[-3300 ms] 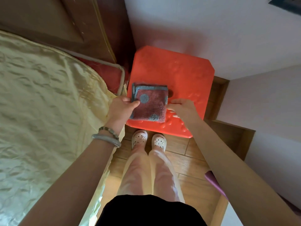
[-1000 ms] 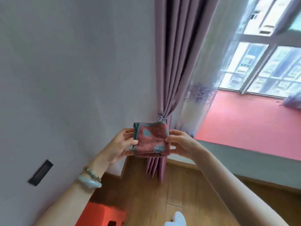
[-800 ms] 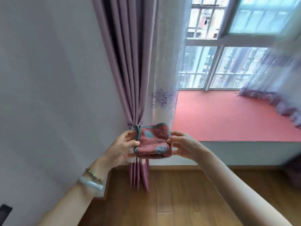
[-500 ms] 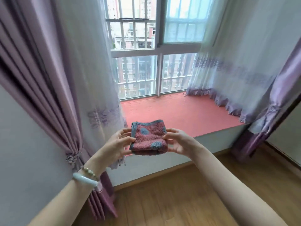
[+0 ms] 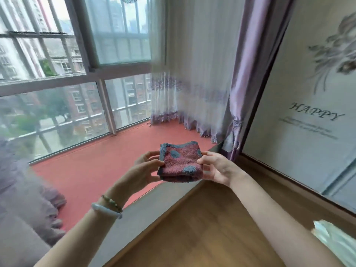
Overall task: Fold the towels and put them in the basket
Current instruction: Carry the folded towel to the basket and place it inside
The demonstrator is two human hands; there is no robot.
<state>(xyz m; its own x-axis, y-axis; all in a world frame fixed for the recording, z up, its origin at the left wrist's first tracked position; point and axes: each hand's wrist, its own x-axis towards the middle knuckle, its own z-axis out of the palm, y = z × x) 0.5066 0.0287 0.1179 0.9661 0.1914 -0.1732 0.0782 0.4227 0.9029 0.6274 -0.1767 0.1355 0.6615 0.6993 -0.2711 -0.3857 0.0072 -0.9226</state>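
A small folded towel (image 5: pixel 180 162), dark red with blue-grey dots and a blue-grey border, is held flat in the air in front of me at chest height. My left hand (image 5: pixel 142 170) pinches its left edge, thumb on top. My right hand (image 5: pixel 217 167) grips its right edge the same way. The towel hangs over the edge of a red window seat (image 5: pixel 92 170). No basket is in view.
A large barred window (image 5: pixel 67 79) fills the left. Sheer and purple curtains (image 5: pixel 204 83) hang at the corner and another purple curtain (image 5: pixel 23 189) at the left edge. A pale panel (image 5: pixel 308 122) printed "HAPPY" stands on the right. Wooden floor (image 5: pixel 202 234) lies below.
The view has swung right from the orange stool and bed, past the wall and left curtain, to the window's right corner. Both hands lifted the folded towel and carry it unchanged.
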